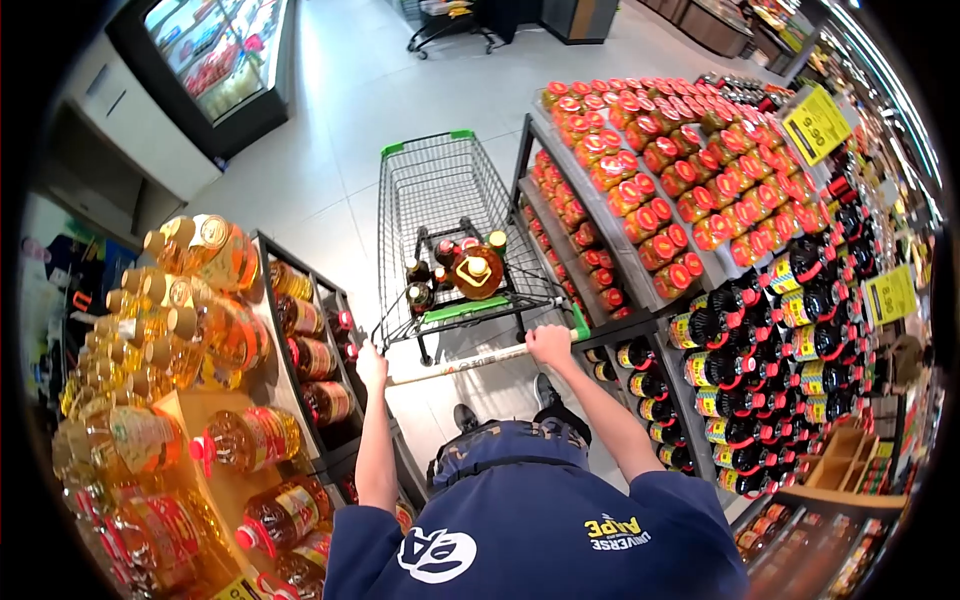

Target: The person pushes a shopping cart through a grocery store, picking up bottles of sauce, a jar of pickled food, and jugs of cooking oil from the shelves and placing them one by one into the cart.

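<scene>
A wire shopping cart [402, 200] with green corner pieces stands in front of me in the aisle. My left hand [372, 366] is closed at the left end of its pale handle bar [462, 362]. Near the right end, my right hand [549, 345] wraps round the same bar, close to a green end piece [580, 324]. In the near part of the cart sits a large bottle of amber oil [478, 276] with a yellowish cap. Several dark bottles [419, 296] stand beside it.
Left of the cart, a shelf holds several oil bottles [255, 438]. To the right are stacked red-lidded jars [655, 155] and dark sauce bottles [715, 365], with yellow price signs [817, 124]. A freezer case [215, 60] and another cart [452, 25] are farther ahead.
</scene>
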Action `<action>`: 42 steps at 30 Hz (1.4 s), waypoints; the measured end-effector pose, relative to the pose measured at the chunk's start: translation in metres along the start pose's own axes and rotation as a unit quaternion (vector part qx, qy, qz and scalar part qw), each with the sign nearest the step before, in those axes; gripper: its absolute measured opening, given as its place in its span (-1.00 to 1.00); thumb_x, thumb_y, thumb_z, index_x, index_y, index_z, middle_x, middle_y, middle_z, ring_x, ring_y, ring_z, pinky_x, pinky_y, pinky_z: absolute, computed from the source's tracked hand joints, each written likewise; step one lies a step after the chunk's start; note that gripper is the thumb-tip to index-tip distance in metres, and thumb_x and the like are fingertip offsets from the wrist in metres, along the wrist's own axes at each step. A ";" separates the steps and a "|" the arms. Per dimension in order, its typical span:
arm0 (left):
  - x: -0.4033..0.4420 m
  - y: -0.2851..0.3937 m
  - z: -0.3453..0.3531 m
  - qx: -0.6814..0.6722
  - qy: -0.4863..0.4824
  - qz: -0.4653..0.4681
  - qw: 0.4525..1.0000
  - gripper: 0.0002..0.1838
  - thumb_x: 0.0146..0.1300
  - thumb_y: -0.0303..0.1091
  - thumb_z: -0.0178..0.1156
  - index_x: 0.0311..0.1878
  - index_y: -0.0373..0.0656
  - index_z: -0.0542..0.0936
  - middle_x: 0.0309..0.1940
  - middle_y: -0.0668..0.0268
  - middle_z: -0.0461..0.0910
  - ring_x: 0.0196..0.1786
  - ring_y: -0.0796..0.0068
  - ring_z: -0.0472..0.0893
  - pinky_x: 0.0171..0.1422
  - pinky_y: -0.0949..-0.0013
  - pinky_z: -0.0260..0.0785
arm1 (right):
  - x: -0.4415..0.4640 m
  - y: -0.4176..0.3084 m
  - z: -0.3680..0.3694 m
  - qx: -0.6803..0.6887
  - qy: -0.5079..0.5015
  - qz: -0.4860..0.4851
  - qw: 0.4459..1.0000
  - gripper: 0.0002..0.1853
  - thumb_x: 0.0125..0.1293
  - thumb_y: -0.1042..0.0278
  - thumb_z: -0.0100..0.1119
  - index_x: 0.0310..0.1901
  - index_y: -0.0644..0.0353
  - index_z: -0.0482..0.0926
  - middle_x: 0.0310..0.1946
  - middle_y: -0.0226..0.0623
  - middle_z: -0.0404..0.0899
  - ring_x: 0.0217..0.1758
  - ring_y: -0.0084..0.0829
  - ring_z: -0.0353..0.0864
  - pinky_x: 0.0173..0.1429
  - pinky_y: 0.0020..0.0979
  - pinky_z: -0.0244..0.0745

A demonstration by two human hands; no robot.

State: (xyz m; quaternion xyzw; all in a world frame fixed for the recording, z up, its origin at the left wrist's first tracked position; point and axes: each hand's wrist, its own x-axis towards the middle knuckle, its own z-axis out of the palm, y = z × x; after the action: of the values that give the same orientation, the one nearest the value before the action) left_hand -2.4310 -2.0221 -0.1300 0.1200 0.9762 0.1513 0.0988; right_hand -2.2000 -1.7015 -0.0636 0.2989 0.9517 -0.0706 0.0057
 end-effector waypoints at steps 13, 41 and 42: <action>-0.003 -0.017 0.028 -0.005 0.054 0.047 0.997 -0.79 0.07 -0.50 0.03 -0.19 -0.22 0.35 -0.37 -0.01 0.55 -0.30 -0.05 0.61 -0.22 0.03 0.47 | -0.003 0.004 0.000 -0.012 0.002 -0.017 1.000 -0.54 0.21 0.03 0.01 -0.65 0.24 0.59 -0.65 -0.01 0.56 -0.54 -0.02 0.59 -0.35 -0.06 0.47; -0.021 -0.005 0.029 -0.133 0.082 -0.012 0.988 -0.78 0.17 -0.41 -0.01 -0.16 -0.27 0.52 -0.23 -0.08 0.55 -0.17 -0.07 0.56 -0.04 0.02 0.38 | -0.005 0.011 0.008 -0.055 0.033 -0.051 0.997 -0.56 0.19 0.09 -0.03 -0.61 0.27 0.62 -0.63 0.01 0.56 -0.53 0.01 0.59 -0.35 -0.04 0.47; -0.022 -0.005 0.028 -0.129 0.075 -0.019 0.989 -0.77 0.18 -0.41 -0.02 -0.16 -0.27 0.52 -0.23 -0.08 0.55 -0.17 -0.07 0.56 -0.04 0.02 0.38 | -0.004 0.012 0.007 -0.057 0.032 -0.051 0.997 -0.56 0.19 0.09 -0.03 -0.61 0.27 0.62 -0.63 0.01 0.56 -0.53 0.01 0.59 -0.35 -0.04 0.47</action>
State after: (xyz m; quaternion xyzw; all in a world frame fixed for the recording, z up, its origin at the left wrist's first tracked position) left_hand -2.4048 -2.0245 -0.1540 0.0763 0.9551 0.2831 0.0433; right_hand -2.1901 -1.6950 -0.0722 0.2510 0.9679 -0.0070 -0.0110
